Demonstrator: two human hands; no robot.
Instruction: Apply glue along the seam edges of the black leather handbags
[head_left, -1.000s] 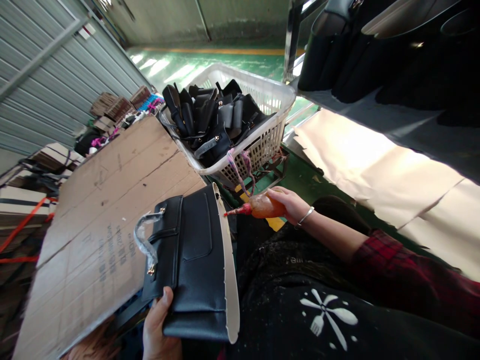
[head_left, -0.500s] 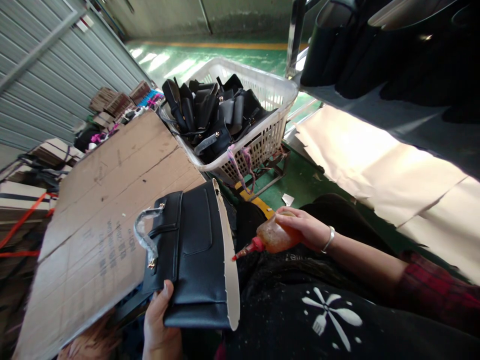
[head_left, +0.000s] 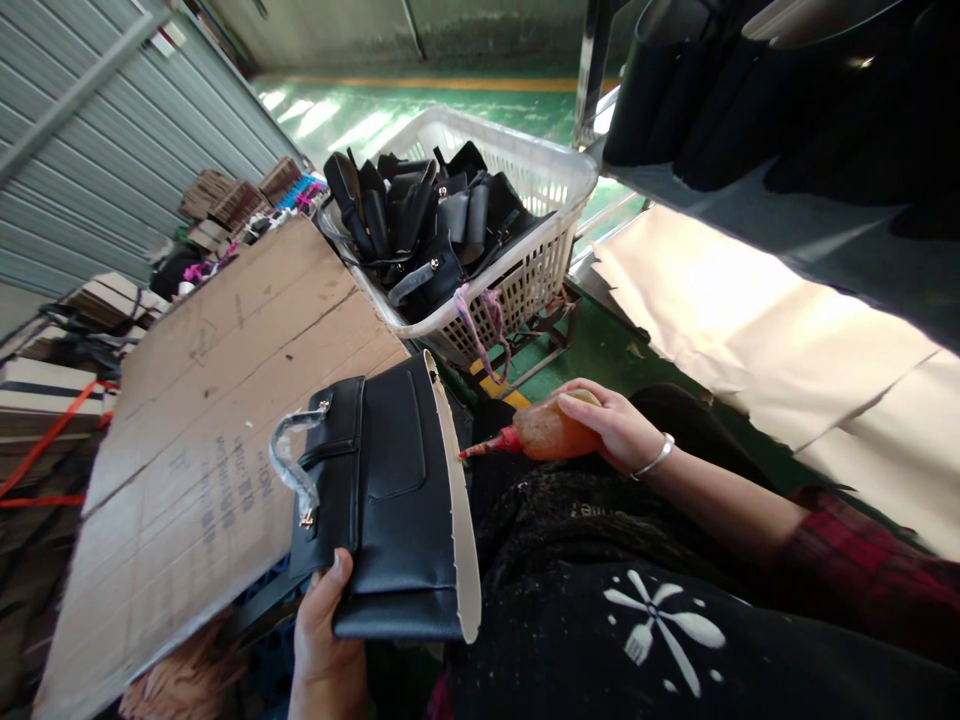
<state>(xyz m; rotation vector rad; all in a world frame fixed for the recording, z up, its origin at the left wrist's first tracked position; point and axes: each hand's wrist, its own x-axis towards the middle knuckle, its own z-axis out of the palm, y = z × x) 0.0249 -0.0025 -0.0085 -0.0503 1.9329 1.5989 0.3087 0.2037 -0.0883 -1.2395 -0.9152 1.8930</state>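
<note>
A black handbag (head_left: 397, 500) lies on its side above my lap, its pale raw edge (head_left: 459, 510) facing right. My left hand (head_left: 326, 620) grips its lower left part, thumb on top and fingers hidden beneath. Clear plastic wraps the bag's handle (head_left: 289, 455), which has gold-coloured fittings. In my right hand (head_left: 619, 425) is a squeeze bottle (head_left: 559, 428) of orange liquid with a red nozzle. The nozzle tip (head_left: 462, 455) is at the pale edge, around its middle; whether it touches I cannot tell.
A cardboard-topped table (head_left: 217, 400) stands at left. Beyond it a white plastic basket (head_left: 525, 260) holds several black bags. Dark rolled pieces (head_left: 720, 110) lie on a shelf at upper right, above brown paper (head_left: 787, 370). Boxes (head_left: 49, 390) are stacked at far left.
The bottle in my right hand has moved up along the bag's pale edge, away from me, and its nozzle lies more level. My left hand and the bag have shifted very slightly.
</note>
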